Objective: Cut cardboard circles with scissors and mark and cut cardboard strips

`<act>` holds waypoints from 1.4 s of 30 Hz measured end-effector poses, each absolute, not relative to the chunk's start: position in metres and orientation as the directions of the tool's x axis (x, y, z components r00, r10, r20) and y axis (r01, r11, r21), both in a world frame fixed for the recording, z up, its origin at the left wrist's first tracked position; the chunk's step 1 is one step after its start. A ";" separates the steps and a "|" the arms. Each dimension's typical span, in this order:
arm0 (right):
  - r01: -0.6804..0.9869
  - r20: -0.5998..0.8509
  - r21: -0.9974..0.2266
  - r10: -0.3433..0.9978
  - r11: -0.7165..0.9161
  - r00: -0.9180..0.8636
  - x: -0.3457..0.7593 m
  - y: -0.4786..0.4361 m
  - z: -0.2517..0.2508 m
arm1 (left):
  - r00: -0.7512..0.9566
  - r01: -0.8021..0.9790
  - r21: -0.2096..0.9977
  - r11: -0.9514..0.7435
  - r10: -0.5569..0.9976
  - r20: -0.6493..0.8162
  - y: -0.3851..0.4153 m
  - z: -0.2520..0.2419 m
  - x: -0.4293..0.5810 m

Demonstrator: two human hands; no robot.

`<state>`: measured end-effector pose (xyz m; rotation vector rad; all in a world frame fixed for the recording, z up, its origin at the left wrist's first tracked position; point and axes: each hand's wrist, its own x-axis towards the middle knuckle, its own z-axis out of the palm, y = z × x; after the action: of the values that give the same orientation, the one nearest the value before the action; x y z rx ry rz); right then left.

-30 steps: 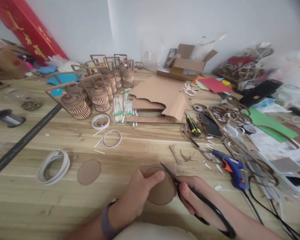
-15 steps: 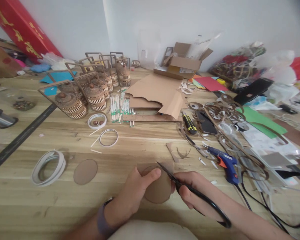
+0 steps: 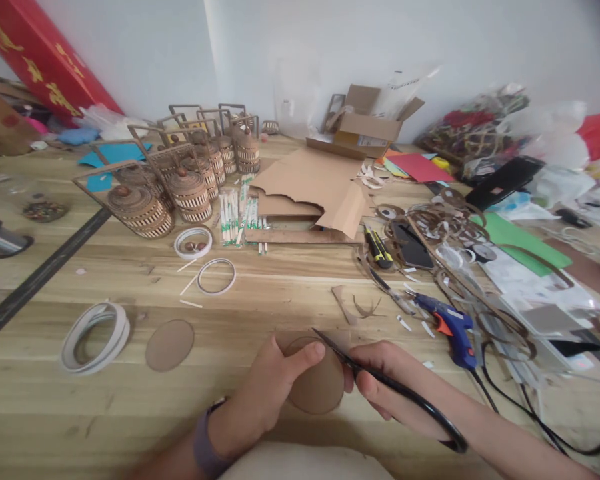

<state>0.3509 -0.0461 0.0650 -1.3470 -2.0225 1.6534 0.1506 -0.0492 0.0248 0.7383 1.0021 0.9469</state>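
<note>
My left hand (image 3: 280,377) grips a piece of brown cardboard (image 3: 317,387) with its thumb on top; the lower edge is cut round, and a drawn curve shows near the top. In my right hand (image 3: 380,377) is a pair of black scissors (image 3: 405,387), its blades lying along the upper right of the cardboard. The far fingers of both hands are partly hidden. A round cardboard disc (image 3: 170,345) lies flat on the table to the left. Thin cardboard offcuts (image 3: 344,303) rest just beyond my hands.
White rings (image 3: 95,337) and tape rolls (image 3: 193,242) lie at left, before several lidded woven baskets (image 3: 191,195). A large cardboard sheet (image 3: 310,177) is at centre back. Rightward are a utility knife (image 3: 379,247), blue glue gun (image 3: 450,327) with its cord, and tangled brown strips (image 3: 450,220).
The cardboard has shifted slightly down and right in my left hand. The scissors have tipped a little with it, staying at its upper right edge. Nothing else has moved on the table.
</note>
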 end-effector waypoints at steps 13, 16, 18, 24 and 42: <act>0.500 -0.414 -0.856 0.747 -0.127 -0.520 0.351 -0.049 0.070 | 0.242 -0.373 0.801 0.468 0.883 -0.403 -0.047 0.031 0.147; 0.437 -0.363 -0.882 0.845 -0.176 -0.392 0.345 -0.049 0.069 | 0.293 -0.506 0.715 0.482 0.876 -0.383 -0.042 0.029 0.146; 0.408 -0.332 -0.895 0.883 -0.184 -0.332 0.340 -0.050 0.064 | 0.338 -0.564 0.672 0.479 0.877 -0.341 -0.040 0.029 0.147; 0.419 -0.270 -0.905 0.853 -0.067 -0.447 0.334 -0.054 0.042 | 0.262 -0.502 0.696 0.514 0.857 -0.443 -0.039 0.032 0.149; 0.407 0.052 -0.904 0.979 0.130 -0.197 0.322 -0.027 0.034 | 0.271 -0.489 0.628 0.605 0.790 -0.550 -0.040 0.030 0.147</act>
<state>0.3220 -0.0268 0.0343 -1.3520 -1.7084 1.0356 0.1474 -0.0400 0.0302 0.3670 0.9572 0.8879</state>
